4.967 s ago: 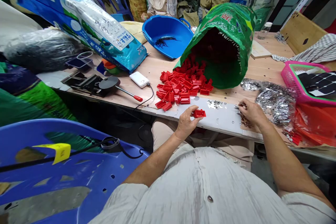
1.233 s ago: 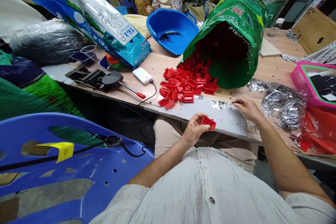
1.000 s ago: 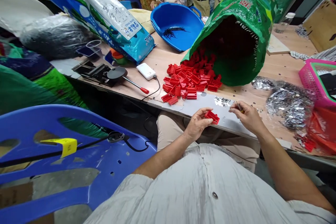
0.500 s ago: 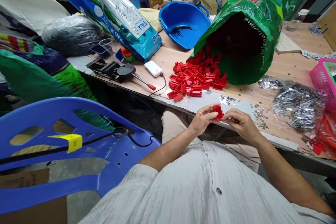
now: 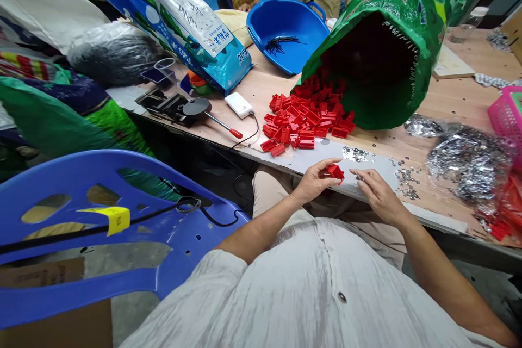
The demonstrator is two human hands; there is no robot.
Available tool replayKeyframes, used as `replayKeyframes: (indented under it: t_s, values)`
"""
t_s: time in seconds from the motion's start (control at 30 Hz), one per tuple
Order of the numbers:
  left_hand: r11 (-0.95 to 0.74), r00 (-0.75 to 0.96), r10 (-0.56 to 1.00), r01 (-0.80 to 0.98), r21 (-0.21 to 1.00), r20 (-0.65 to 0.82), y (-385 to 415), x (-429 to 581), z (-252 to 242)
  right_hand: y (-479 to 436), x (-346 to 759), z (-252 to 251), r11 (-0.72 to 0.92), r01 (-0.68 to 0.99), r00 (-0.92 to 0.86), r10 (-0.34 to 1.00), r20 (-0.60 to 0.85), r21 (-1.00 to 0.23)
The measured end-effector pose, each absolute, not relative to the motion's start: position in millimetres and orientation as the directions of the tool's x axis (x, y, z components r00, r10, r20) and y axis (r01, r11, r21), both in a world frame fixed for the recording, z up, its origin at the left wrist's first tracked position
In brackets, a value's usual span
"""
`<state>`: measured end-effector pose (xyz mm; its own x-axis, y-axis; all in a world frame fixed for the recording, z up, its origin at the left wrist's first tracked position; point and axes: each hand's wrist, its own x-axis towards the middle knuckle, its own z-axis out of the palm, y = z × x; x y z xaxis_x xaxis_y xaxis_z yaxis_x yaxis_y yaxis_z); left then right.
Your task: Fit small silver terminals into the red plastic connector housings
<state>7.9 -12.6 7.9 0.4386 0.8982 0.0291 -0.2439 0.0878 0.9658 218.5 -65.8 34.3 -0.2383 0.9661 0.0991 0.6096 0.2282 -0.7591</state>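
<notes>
Between the thumb and fingers of my left hand [image 5: 315, 181] is a red plastic part [image 5: 336, 172], held above the table's front edge. My right hand [image 5: 377, 191] is a little to the right, apart from that part, its thumb and forefinger pinching a small metal piece [image 5: 355, 173]. Beyond my hands, small metal pieces [image 5: 354, 153] lie scattered on a grey sheet [image 5: 304, 161]. A heap of similar red parts [image 5: 302, 122] spills from the mouth of a green sack [image 5: 381, 117] lying on its side.
A hand-lever tool [image 5: 196, 109] and a white power bank [image 5: 238, 105] sit left of the heap. Behind are a blue basin [image 5: 285, 27] and a blue bag [image 5: 220, 60]. Clear plastic bags of metal pieces [image 5: 468, 160] lie right. A blue chair [image 5: 175, 250] stands at my left.
My right hand has drawn away to the right from the red part and now shows a small metal piece at its fingertips. My left hand has turned the red part.
</notes>
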Motion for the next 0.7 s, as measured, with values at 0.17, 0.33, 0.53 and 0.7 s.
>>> replayKeyframes:
  t_s: [0.17,0.33,0.53,0.7]
  values:
    - [-0.265,0.464,0.864,0.086,0.960,0.197,7,2,0,-61,212,20,0.242,0.679,-0.237,0.966,0.105,-0.693]
    - [-0.387,0.572,0.791,0.197,0.901,0.215,16,0,-2,-54,208,16,0.240,0.712,-0.238,0.967,0.095,-0.660]
    - [-0.388,0.607,0.770,0.203,0.899,0.196,18,-1,0,-50,207,13,0.246,0.710,-0.260,0.962,0.079,-0.660]
    - [-0.377,0.615,0.766,0.194,0.906,0.187,20,-2,0,-49,206,11,0.270,0.728,-0.280,0.956,0.087,-0.631]
